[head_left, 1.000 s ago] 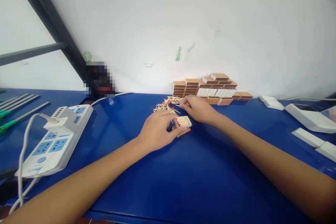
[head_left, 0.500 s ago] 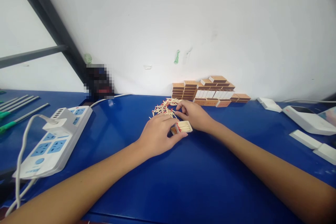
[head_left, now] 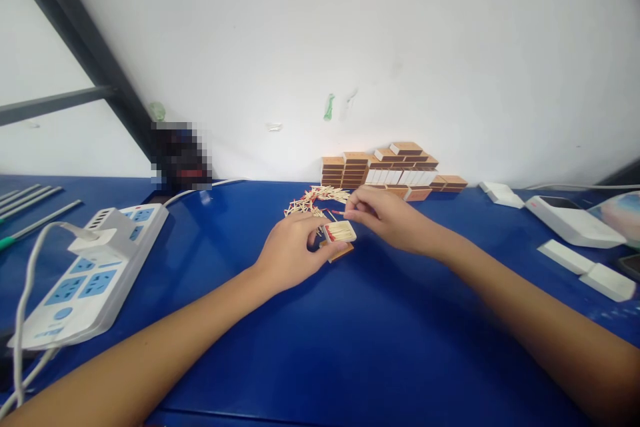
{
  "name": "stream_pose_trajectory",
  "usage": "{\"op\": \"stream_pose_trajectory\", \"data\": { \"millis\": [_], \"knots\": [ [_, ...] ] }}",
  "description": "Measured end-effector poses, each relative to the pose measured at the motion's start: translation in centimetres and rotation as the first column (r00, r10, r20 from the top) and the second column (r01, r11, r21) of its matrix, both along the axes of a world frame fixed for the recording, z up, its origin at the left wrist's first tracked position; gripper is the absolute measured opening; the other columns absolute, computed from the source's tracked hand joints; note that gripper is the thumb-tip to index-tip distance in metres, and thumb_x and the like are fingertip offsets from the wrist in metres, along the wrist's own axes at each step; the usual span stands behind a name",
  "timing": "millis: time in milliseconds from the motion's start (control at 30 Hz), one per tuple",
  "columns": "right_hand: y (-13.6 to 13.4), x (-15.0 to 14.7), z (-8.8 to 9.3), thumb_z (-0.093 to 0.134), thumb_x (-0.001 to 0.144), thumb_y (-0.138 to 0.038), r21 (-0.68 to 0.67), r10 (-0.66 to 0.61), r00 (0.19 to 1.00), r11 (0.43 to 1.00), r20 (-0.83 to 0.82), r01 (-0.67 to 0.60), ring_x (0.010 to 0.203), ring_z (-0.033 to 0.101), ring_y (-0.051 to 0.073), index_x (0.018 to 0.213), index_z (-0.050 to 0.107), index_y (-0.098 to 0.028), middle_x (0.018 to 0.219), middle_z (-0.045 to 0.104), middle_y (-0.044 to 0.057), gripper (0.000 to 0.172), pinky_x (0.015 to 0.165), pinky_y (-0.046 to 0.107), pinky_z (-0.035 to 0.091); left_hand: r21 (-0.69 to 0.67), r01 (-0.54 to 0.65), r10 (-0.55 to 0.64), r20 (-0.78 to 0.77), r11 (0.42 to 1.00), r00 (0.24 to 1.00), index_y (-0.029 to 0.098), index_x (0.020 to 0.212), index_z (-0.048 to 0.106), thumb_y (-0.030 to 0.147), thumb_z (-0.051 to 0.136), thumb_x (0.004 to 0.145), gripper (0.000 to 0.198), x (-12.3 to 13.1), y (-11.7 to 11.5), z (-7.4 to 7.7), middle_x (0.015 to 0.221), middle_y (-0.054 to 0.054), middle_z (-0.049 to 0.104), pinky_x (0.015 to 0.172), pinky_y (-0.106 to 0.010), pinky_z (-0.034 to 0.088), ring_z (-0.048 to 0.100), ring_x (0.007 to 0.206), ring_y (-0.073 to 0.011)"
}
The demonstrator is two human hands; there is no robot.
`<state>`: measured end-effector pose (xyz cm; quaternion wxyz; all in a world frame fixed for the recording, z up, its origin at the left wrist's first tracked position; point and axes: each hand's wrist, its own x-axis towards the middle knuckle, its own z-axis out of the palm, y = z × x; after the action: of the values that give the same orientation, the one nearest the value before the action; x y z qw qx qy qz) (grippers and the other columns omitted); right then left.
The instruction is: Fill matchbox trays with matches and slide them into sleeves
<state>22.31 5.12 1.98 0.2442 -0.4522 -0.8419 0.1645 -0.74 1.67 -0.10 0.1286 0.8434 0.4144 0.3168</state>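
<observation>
My left hand (head_left: 289, 252) grips an inner matchbox tray (head_left: 341, 231) between thumb and fingers, its top facing up. Several red-tipped matches lie side by side inside. Just beneath the tray shows a brown matchbox sleeve (head_left: 342, 255); whether the hand holds it too I cannot tell. To the right, my right hand (head_left: 383, 217) is closed in a pinch on a match (head_left: 337, 212), whose red head points left above the tray's far edge. Behind both hands spreads a loose pile of matches (head_left: 313, 200) on the blue table (head_left: 320, 353).
Stacked matchboxes (head_left: 403, 160) stand against the wall beyond my right hand. At left lies a white power strip (head_left: 95, 280) with a plugged-in charger and cable. White blocks (head_left: 585, 270) and a white device (head_left: 575, 221) sit at right. Metal rods (head_left: 47, 219) lie far left.
My right hand has drawn back from the pile with a match in its fingers. The tray in my left hand has tilted, and more of the brown sleeve shows below it. The view has shifted slightly.
</observation>
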Motion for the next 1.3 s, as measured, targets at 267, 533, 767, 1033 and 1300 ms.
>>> {"op": "stream_pose_trajectory", "data": {
  "millis": [267,533,767,1033,1300],
  "knots": [
    [-2.3,0.2,-0.8,0.059,0.103,-0.027,0.129,0.131,0.991,0.983,-0.02,-0.127,0.073,0.05,0.015,0.095,0.063,-0.02,0.088,0.056,0.002,0.011,0.066,0.028,0.04,-0.016,0.032,-0.032,-0.004,0.999,0.999,0.023,0.111,0.077,0.055,0.071,0.093,0.036,-0.1,0.2,-0.1,0.068,0.003,0.052,0.07,-0.03,0.038,0.052,0.071,-0.0163],
    [-2.5,0.2,-0.7,0.061,0.102,-0.025,0.226,0.147,0.989,0.964,-0.028,-0.137,0.072,0.05,0.014,0.095,0.066,-0.019,0.084,0.053,0.001,0.01,0.065,0.028,0.04,-0.026,0.045,-0.046,-0.009,0.999,0.999,0.024,0.109,0.077,0.053,0.072,0.093,0.034,0.0,0.2,-0.1,0.068,0.004,0.051,0.07,-0.03,0.039,0.052,0.071,-0.0155],
    [-3.4,-0.1,0.1,0.062,0.1,-0.024,0.155,0.162,0.986,0.976,-0.043,-0.153,0.067,0.047,0.012,0.094,0.068,-0.021,0.086,0.054,0.001,0.009,0.062,0.026,0.039,0.005,0.041,-0.041,0.016,0.999,0.999,0.02,0.097,0.075,0.05,0.072,0.094,0.03,-0.2,0.3,0.3,0.066,0.004,0.049,0.068,-0.029,0.037,0.049,0.069,-0.0143],
    [-1.9,1.2,-0.7,0.057,0.101,-0.031,0.23,-0.043,0.985,0.97,-0.168,0.082,0.061,0.045,0.013,0.1,0.064,-0.021,0.073,0.05,-0.002,0.012,0.06,0.028,0.038,-0.005,0.092,-0.092,0.028,0.996,0.995,0.021,0.11,0.077,0.05,0.074,0.092,0.033,0.2,-0.7,0.8,0.069,0.004,0.052,0.07,-0.03,0.04,0.052,0.07,-0.0148],
    [0.6,-0.5,-1.3,0.061,0.093,-0.028,-0.015,-0.21,0.976,0.977,0.061,0.212,0.066,0.056,0.015,0.086,0.069,-0.02,0.075,0.067,0.002,0.014,0.062,0.029,0.038,-0.084,0.059,-0.059,0.002,0.995,0.998,0.022,0.107,0.078,0.051,0.075,0.09,0.033,0.3,-0.7,0.5,0.064,0.005,0.048,0.065,-0.028,0.038,0.051,0.065,-0.0135]
  ]
}}
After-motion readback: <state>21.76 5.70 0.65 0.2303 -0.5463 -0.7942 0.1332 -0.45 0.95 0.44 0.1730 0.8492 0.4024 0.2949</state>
